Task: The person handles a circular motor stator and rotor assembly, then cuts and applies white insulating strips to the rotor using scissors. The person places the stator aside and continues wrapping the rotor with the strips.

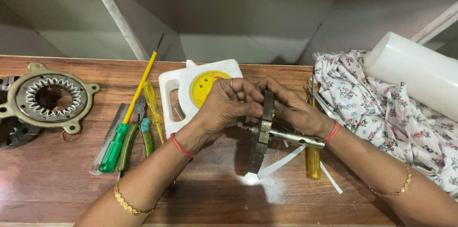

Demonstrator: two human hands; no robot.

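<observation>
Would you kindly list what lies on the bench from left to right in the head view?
Motor housing → green screwdriver → pliers → white and yellow case → left hand → slotted core → right hand → floral cloth → white roll.

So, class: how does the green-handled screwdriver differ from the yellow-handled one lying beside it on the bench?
The green-handled screwdriver has a thick green grip and a long yellow shank; the yellow-handled screwdriver is slimmer, shorter and see-through yellow. The green one slants far towards the back edge of the wooden bench; the yellow one lies nearer the white and yellow case. Both lie flat, untouched by either hand.
</observation>
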